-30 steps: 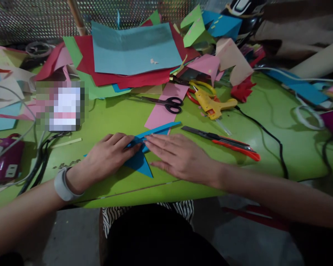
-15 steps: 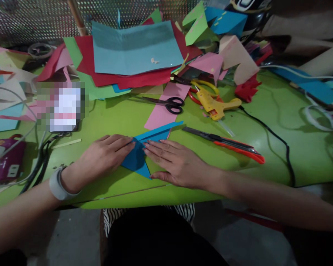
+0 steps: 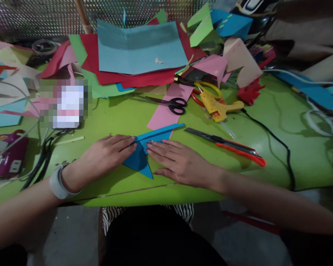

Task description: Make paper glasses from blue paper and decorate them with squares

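Note:
A folded piece of blue paper (image 3: 140, 159) lies on the green table near its front edge, with a narrow folded strip along its far side. My left hand (image 3: 112, 153) rests on the paper's left part, fingers stretched out and pressing it down. Flat on the right part lies my right hand (image 3: 174, 160), its fingers extended and the thumb apart. Part of the paper is hidden beneath both hands. Just beyond it, a pink paper strip (image 3: 162, 114) lies under black-handled scissors (image 3: 177, 106). To the right is a box cutter (image 3: 224, 145) with an orange-red edge.
A yellow glue gun (image 3: 218, 106) with a black cord lies beyond the cutter. Coloured sheets (image 3: 138, 48) are stacked at the back. A lit phone (image 3: 69, 105), cables and a purple device (image 3: 9, 155) are at the left. Cut paper pieces (image 3: 241, 61) crowd the back right.
My right hand has slid slightly to the right, and its thumb has come away from the paper's near tip. The whole view has shifted a little. The left hand still presses the paper.

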Demonstrator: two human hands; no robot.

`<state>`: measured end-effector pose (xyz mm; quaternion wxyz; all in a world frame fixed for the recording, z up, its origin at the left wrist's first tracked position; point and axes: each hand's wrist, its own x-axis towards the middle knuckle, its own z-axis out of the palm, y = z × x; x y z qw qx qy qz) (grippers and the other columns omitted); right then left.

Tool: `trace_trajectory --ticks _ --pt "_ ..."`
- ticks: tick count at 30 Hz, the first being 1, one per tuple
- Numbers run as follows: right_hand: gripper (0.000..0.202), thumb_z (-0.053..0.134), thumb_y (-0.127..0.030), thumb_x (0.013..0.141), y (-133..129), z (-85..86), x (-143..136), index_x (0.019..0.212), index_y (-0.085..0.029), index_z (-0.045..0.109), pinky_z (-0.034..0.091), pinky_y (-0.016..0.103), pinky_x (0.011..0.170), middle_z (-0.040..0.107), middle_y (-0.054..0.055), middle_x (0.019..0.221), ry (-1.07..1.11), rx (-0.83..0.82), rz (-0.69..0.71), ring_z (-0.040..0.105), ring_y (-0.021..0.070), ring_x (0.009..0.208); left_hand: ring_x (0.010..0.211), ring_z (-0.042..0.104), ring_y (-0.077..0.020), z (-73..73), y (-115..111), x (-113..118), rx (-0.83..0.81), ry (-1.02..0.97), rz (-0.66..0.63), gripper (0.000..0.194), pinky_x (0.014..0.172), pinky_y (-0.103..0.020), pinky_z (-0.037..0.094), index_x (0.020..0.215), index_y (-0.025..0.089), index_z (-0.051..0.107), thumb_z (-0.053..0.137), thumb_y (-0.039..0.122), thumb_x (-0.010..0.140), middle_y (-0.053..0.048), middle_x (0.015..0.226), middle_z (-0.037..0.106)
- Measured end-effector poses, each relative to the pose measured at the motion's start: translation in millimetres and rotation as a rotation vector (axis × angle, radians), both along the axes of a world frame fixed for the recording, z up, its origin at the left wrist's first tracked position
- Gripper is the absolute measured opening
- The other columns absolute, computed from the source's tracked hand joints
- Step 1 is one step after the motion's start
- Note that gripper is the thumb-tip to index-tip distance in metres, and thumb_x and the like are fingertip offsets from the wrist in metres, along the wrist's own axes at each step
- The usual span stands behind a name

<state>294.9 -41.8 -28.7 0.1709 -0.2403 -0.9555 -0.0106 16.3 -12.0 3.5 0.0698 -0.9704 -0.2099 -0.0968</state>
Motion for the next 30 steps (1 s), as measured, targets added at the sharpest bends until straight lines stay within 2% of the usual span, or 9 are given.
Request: trace_trajectory --ticks 6,13,20,30 --pt "0.048 0.050 -0.038 0.103 2.7 1.3 -0.6 0.132 -0.002 0.063 0.052 0.044 0.111 0.062 0.018 0.139 0.006 0.004 0.013 0.060 0.0265 0.130 0.114 0.069 -0.0260 -2.8 -1.6 -0.6 0.022 0.029 0.002 0.031 0.088 -0.039 0.061 0.124 0.008 0.065 0.047 0.009 0.099 -0.017 0.127 0.070" --pt "0.040 0.053 -0.030 0.103 6.4 2.9 -2.8 0.130 -0.003 0.064 0.052 0.042 0.111 0.064 0.017 0.137 0.023 0.023 0.017 0.063 0.0250 0.128 0.113 0.069 -0.0252 -2.0 -1.8 -1.2 0.008 0.032 0.017 0.031 0.089 -0.038 0.060 0.125 0.009 0.064 0.046 0.011 0.099 -0.016 0.127 0.070" --pt "0.040 0.055 -0.027 0.101 6.2 1.2 -2.2 0.133 -0.004 0.063 0.052 0.045 0.110 0.063 0.019 0.138 0.043 -0.026 0.026 0.062 0.0265 0.129 0.111 0.069 -0.0238 -5.9 -1.4 1.2 0.012 0.004 0.032 0.030 0.088 -0.035 0.058 0.125 0.011 0.062 0.046 0.014 0.100 -0.016 0.127 0.070" --pt "0.038 0.049 -0.028 0.104 5.2 3.4 -3.6 0.129 -0.004 0.065 0.054 0.043 0.108 0.064 0.017 0.136 0.017 0.020 0.007 0.064 0.0252 0.126 0.110 0.067 -0.0244 0.2 -3.3 2.7 0.039 0.057 0.027 0.036 0.084 -0.035 0.057 0.132 0.016 0.059 0.046 0.011 0.098 -0.014 0.128 0.068"
